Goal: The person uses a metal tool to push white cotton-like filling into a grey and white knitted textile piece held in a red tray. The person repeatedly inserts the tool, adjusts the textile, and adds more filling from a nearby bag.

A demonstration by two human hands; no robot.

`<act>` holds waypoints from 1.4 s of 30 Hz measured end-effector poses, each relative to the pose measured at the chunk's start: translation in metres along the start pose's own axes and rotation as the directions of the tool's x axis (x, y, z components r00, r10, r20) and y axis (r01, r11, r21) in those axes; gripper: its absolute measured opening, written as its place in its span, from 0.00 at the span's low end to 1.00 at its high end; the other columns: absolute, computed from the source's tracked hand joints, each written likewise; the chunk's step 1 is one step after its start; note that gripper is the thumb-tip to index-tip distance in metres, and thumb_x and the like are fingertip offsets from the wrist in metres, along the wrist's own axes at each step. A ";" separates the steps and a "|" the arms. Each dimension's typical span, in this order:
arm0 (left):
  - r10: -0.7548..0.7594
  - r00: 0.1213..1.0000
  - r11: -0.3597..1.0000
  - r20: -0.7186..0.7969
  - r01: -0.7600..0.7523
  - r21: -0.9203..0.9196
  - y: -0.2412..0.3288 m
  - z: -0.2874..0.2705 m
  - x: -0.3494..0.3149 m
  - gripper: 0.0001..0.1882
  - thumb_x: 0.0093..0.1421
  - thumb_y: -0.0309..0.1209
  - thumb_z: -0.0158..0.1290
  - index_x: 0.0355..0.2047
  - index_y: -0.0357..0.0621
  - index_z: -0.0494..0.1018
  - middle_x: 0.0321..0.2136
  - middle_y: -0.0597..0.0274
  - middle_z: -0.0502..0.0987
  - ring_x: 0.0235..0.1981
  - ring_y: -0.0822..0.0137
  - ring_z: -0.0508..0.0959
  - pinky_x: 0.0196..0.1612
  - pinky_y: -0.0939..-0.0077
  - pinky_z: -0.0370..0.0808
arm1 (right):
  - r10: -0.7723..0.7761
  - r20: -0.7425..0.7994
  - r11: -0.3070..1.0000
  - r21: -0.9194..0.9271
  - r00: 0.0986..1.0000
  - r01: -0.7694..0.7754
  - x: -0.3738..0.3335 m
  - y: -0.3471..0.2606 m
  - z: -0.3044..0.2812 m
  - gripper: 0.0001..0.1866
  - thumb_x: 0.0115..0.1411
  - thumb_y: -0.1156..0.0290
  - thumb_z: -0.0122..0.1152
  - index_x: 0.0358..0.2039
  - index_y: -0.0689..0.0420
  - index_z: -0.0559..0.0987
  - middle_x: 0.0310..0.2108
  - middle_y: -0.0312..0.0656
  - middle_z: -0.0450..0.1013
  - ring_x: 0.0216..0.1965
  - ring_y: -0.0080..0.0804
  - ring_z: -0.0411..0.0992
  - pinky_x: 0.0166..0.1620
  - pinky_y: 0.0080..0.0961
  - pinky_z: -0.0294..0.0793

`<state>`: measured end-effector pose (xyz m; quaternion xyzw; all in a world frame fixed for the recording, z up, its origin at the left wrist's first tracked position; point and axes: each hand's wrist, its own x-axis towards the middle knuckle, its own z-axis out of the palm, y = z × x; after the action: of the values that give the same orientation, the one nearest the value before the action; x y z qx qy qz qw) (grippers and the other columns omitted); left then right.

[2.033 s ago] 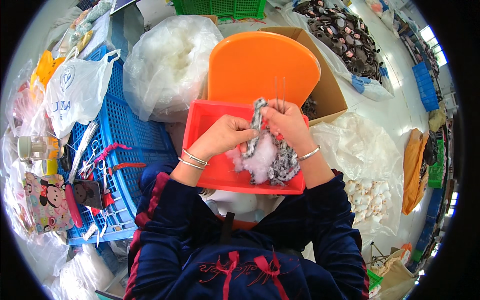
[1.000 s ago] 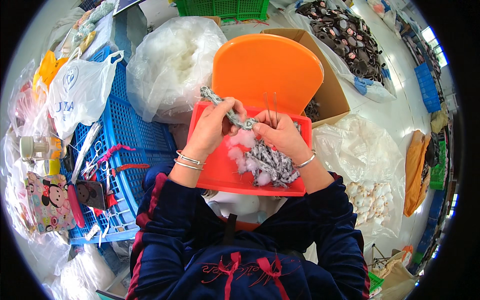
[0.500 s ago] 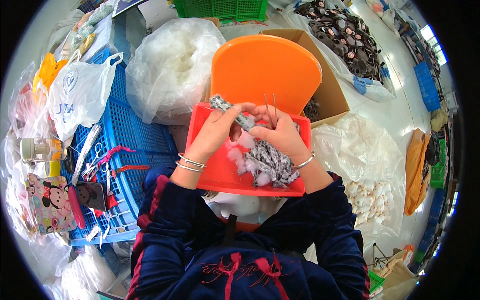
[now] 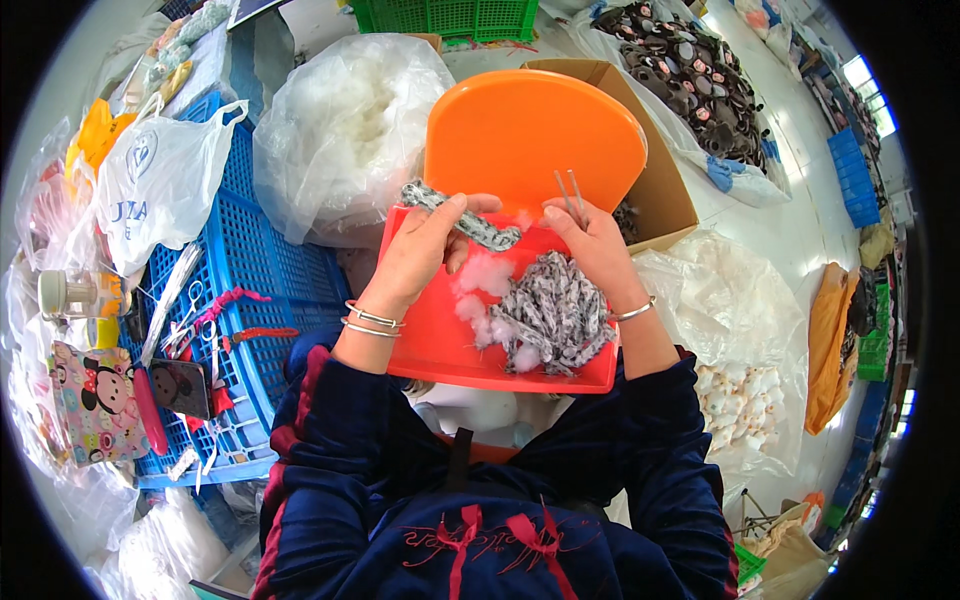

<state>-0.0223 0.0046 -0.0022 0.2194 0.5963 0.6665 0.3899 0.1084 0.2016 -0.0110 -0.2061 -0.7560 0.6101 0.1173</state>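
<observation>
My left hand [image 4: 420, 245] is closed around a slim grey-and-white fuzzy plush tube [image 4: 490, 234], whose ends stick out on both sides of the fingers. To its right, my right hand [image 4: 592, 248] grips metal tweezers [image 4: 570, 190], their two prongs pointing up and away from me. A wisp of white fluff lies between the hands. Both hands are over a red tray [image 4: 425, 350] on my lap. In it, a pile of similar grey plush pieces [image 4: 560, 305] lies at the right, with tufts of white stuffing [image 4: 486, 275] beside it.
An orange seat [image 4: 535, 135] stands just beyond the tray, a cardboard box [image 4: 665, 195] behind it. A clear bag of stuffing [image 4: 350, 130] is at far left. Blue crates [image 4: 275, 275] with scissors and a phone stand left; a bag of pale pieces [image 4: 745, 400] lies right.
My hands have moved apart: the left went slightly left with the plush tube, the right moved right with the tweezers. The tweezers are now away from the tube.
</observation>
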 end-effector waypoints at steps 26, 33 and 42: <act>-0.167 0.986 0.962 -0.010 0.165 0.218 -0.024 0.011 0.001 0.10 0.61 0.33 0.58 0.31 0.38 0.79 0.21 0.70 0.75 0.20 0.80 0.71 0.23 0.83 0.67 | 0.006 0.210 0.987 0.155 0.978 -0.039 -0.009 0.007 0.023 0.08 0.65 0.68 0.58 0.32 0.60 0.75 0.24 0.29 0.69 0.25 0.12 0.63 0.29 0.15 0.63; -0.070 0.990 0.990 -0.124 0.085 0.115 -0.020 0.008 0.002 0.10 0.62 0.33 0.57 0.34 0.38 0.80 0.23 0.70 0.76 0.24 0.81 0.71 0.28 0.85 0.67 | 0.095 0.227 0.985 0.123 0.969 -0.125 -0.008 -0.002 0.011 0.08 0.68 0.68 0.52 0.35 0.59 0.73 0.24 0.29 0.68 0.26 0.12 0.62 0.29 0.13 0.63; -0.015 0.988 1.000 -0.156 0.014 -0.002 -0.014 0.004 0.003 0.13 0.63 0.35 0.55 0.34 0.36 0.79 0.28 0.63 0.82 0.25 0.78 0.77 0.28 0.84 0.70 | -0.076 0.200 0.996 -0.031 0.977 0.084 -0.012 0.000 0.006 0.09 0.63 0.73 0.59 0.39 0.65 0.78 0.27 0.29 0.72 0.28 0.12 0.65 0.30 0.15 0.65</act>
<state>-0.0178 0.0096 -0.0154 0.1621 0.6262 0.6790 0.3471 0.1158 0.1906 -0.0113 -0.1156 -0.7834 0.6075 0.0616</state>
